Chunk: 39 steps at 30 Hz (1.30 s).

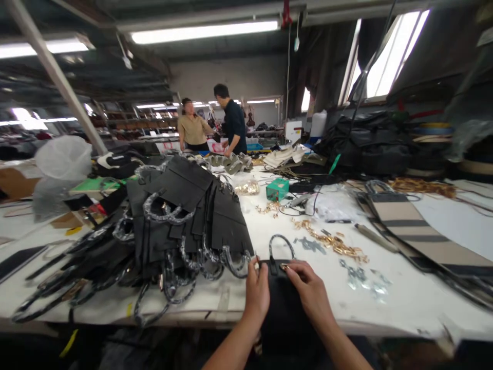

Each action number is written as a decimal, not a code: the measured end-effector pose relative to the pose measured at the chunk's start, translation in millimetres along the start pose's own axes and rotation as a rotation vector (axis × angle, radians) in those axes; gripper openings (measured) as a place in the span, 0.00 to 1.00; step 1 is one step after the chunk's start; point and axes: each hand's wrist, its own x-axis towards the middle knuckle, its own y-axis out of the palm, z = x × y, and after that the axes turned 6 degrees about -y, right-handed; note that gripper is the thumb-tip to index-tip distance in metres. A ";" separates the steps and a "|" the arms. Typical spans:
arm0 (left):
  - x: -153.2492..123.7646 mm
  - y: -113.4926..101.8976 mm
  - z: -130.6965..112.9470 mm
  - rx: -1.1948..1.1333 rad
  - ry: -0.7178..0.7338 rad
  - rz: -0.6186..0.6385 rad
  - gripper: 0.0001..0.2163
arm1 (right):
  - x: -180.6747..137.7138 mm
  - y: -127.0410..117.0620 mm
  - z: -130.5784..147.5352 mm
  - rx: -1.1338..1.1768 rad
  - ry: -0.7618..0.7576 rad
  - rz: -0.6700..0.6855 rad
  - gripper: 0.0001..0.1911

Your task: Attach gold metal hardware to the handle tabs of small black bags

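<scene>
A black bag piece [284, 308] with a wrapped loop handle [281, 244] lies at the near edge of the white worktable [404, 298]. My left hand [257, 293] grips its top left corner. My right hand [310, 290] pinches a small gold fitting [284, 266] at the top edge of the same piece. Just left of my hands rises a big heap of black bag panels with plastic-wrapped handles [181, 221].
Loose gold metal fittings [335, 242] and small plastic bags [358, 275] lie right of my hands. A green box [277, 189] sits farther back. A beige-and-black striped panel [416, 231] lies at right. Two people [213, 126] stand at the table's far end.
</scene>
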 end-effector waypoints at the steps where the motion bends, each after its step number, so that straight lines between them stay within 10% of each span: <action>1: 1.0 -0.6 0.9 -0.056 -0.049 -0.029 0.18 | -0.6 0.5 -0.5 -0.017 -0.017 -0.015 0.17; 10: 0.0 -8.4 4.4 -0.296 -0.377 0.079 0.13 | 3.8 -2.1 -8.2 0.049 0.102 0.028 0.20; 39: -12.2 -7.3 12.9 -0.357 -0.113 0.125 0.14 | -15.7 45.8 20.4 -0.509 -0.104 0.009 0.07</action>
